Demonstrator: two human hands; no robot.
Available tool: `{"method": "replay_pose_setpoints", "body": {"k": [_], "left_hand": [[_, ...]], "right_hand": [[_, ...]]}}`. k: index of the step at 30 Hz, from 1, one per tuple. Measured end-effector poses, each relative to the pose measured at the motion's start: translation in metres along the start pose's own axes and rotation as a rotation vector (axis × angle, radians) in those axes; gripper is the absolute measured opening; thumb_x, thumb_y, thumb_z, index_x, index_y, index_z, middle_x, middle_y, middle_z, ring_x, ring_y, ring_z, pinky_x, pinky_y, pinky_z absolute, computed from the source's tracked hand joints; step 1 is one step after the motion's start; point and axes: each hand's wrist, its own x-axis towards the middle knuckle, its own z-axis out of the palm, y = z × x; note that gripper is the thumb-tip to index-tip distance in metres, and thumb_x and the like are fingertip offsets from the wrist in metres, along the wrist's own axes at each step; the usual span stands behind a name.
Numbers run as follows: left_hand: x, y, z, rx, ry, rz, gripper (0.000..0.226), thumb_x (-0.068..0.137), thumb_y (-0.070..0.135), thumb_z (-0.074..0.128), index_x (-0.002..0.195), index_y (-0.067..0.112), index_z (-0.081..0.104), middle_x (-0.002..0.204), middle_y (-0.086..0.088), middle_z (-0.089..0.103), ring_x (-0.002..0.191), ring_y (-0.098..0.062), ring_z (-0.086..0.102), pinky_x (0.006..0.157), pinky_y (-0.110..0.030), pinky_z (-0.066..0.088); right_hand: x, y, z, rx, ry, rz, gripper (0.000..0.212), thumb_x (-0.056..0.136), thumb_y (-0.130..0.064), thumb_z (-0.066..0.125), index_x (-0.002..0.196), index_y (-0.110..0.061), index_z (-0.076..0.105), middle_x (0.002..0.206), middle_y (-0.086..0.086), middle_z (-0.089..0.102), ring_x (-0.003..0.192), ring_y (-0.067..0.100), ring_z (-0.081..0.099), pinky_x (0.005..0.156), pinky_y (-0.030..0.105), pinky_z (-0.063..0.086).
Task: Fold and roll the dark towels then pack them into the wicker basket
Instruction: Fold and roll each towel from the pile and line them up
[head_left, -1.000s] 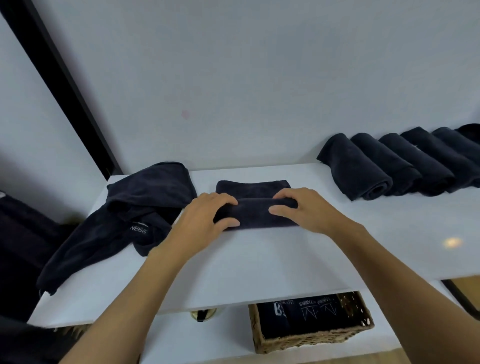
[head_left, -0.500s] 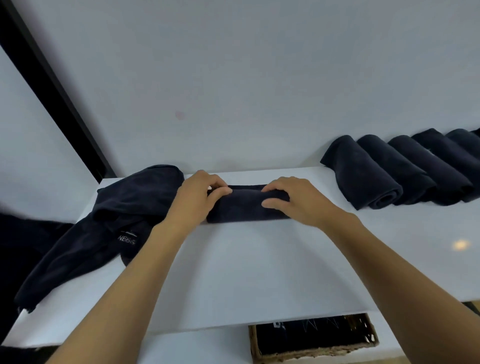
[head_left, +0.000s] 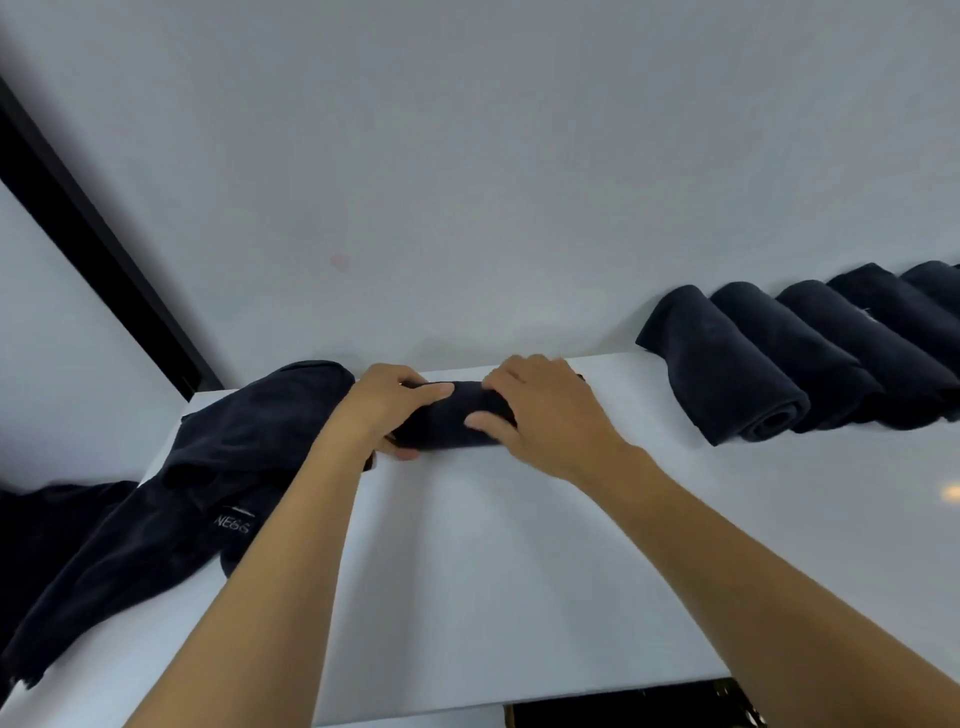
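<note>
Head view: on a white shelf (head_left: 519, 571) against the wall, a loose heap of dark towels (head_left: 208, 467) lies left, a row of rolled towels (head_left: 779, 358) right. Between them, the left hand (head_left: 379, 405) and right hand (head_left: 545, 410), arms outstretched, curl their fingers around a rolled towel (head_left: 452, 421). Pale lettering on the heap reads "NESS".

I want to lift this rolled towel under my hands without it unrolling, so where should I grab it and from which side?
Grip the rolled towel around its middle from above, probably with the right hand, fingers on the far side and thumb on the near side. It lies as a short cylinder across the white tabletop, so squeezing across the roll should pin the loose edge.
</note>
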Motion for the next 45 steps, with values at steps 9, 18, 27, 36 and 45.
{"method": "replay_pose_setpoints", "body": {"k": [9, 18, 27, 36, 45], "left_hand": [[0.0, 0.017, 0.082, -0.827, 0.213, 0.05, 0.081, 0.081, 0.033, 0.075, 0.148, 0.021, 0.031, 0.134, -0.009, 0.054, 0.116, -0.025, 0.059, 0.101, -0.044, 0.049], [-0.001, 0.101, 0.19, -0.824, -0.177, 0.006, 0.04, 0.087, 0.036, 0.056, 0.119, 0.012, 0.059, 0.105, -0.01, 0.071, 0.096, -0.028, 0.069, 0.087, -0.046, 0.057], [0.019, 0.119, 0.221, -0.167, 0.262, 0.199, 0.04, 0.101, 0.026, 0.031, 0.104, 0.001, 0.063, 0.116, -0.013, 0.056, 0.105, -0.03, 0.052, 0.09, -0.043, 0.042], [0.013, 0.093, 0.213, 0.031, 0.205, 0.44, 0.027, 0.098, 0.018, 0.035, 0.074, 0.011, 0.047, 0.079, -0.007, 0.06, 0.078, -0.027, 0.055, 0.073, -0.041, 0.045], [-0.026, 0.053, 0.119, -0.025, 0.185, 0.443, 0.027, 0.097, 0.021, 0.043, 0.103, 0.015, 0.069, 0.099, 0.0, 0.072, 0.086, -0.015, 0.066, 0.077, -0.032, 0.054]], "right_hand": [[0.001, 0.022, -0.022, 0.281, -0.227, 0.418, 0.039, 0.082, -0.04, 0.063, 0.107, -0.015, 0.046, 0.089, 0.002, 0.062, 0.078, 0.023, 0.061, 0.062, 0.034, 0.047], [-0.024, 0.105, -0.052, 0.064, -0.182, 0.678, 0.036, 0.088, -0.048, 0.051, 0.079, -0.014, 0.053, 0.076, 0.002, 0.06, 0.069, 0.021, 0.06, 0.054, 0.031, 0.043], [-0.035, 0.126, -0.039, -0.188, -0.043, 0.538, 0.037, 0.097, -0.044, 0.046, 0.12, -0.016, 0.053, 0.115, 0.006, 0.055, 0.096, 0.025, 0.057, 0.081, 0.037, 0.042], [-0.027, 0.121, -0.04, -0.238, -0.111, 0.597, 0.029, 0.093, -0.047, 0.051, 0.095, -0.018, 0.053, 0.089, 0.0, 0.055, 0.077, 0.02, 0.051, 0.076, 0.036, 0.034], [0.004, 0.031, -0.045, 0.05, 0.054, 0.374, 0.042, 0.097, -0.019, 0.047, 0.138, -0.021, 0.048, 0.133, 0.004, 0.051, 0.109, 0.026, 0.056, 0.086, 0.038, 0.036]]}}
